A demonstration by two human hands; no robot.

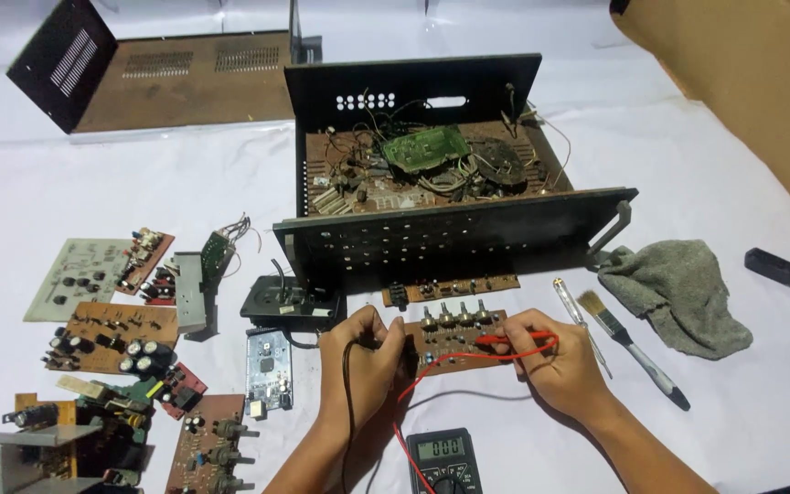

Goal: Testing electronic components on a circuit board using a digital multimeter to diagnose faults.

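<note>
brown circuit board (pixel 457 343) w/ knobs lies on the white table (pixel 706 402), between both hands. left hand (pixel 363 361) pinches black probe (pixel 351 352) at its left edge; right hand (pixel 555 366) pinches red probe (pixel 516 341) over its right end. meter (pixel 442 460) just below.

My left hand (pixel 363 352) pinches a thin black probe lead (pixel 347 402); my right hand (pixel 555 361) holds a bright red probe (pixel 516 341) over the brown circuit board with silver knobs (pixel 454 338). Below sits a black multimeter with a grey-green display (pixel 441 457). The counter (pixel 688 165) is white. The open metal chassis (pixel 432 155) is black with a rust-brown floor and a green board (pixel 424 146). The crumpled rag (pixel 678 293) is grey.
</note>
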